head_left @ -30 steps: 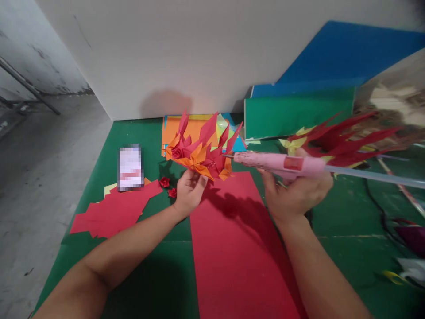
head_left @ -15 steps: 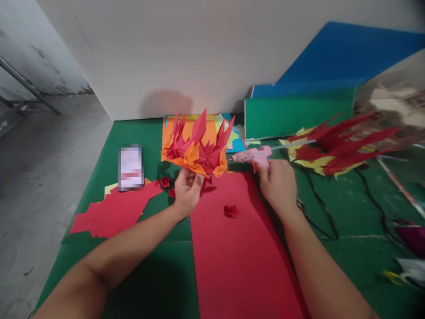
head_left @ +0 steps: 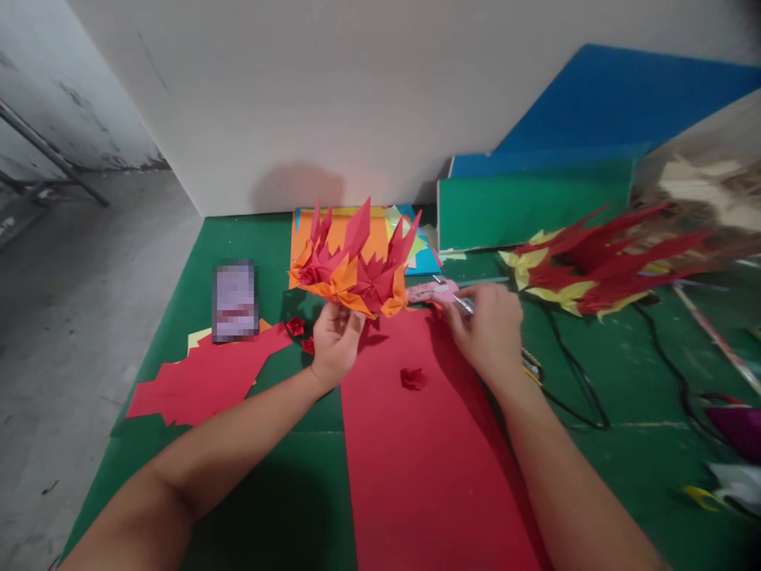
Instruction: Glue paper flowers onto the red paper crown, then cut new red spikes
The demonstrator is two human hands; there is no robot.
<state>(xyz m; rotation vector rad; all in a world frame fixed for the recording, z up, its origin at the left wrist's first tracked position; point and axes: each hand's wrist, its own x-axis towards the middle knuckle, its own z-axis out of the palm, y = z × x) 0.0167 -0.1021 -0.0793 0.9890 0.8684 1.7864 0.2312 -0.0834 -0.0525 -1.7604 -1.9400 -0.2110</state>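
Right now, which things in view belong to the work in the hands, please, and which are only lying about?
Likely in the job:
red-and-orange paper piece, held in the left hand
pink glue gun, at the right hand
perhaps the red paper flower on the red sheet

Apparently lying about:
blurred phone-like thing
red-and-yellow paper piece
green board

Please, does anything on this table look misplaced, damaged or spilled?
I see no spill or clear damage. Slightly odd: one red paper flower lies alone on the red sheet, apart from two others beside the left hand. The phone also seems to overlap the paper scraps.
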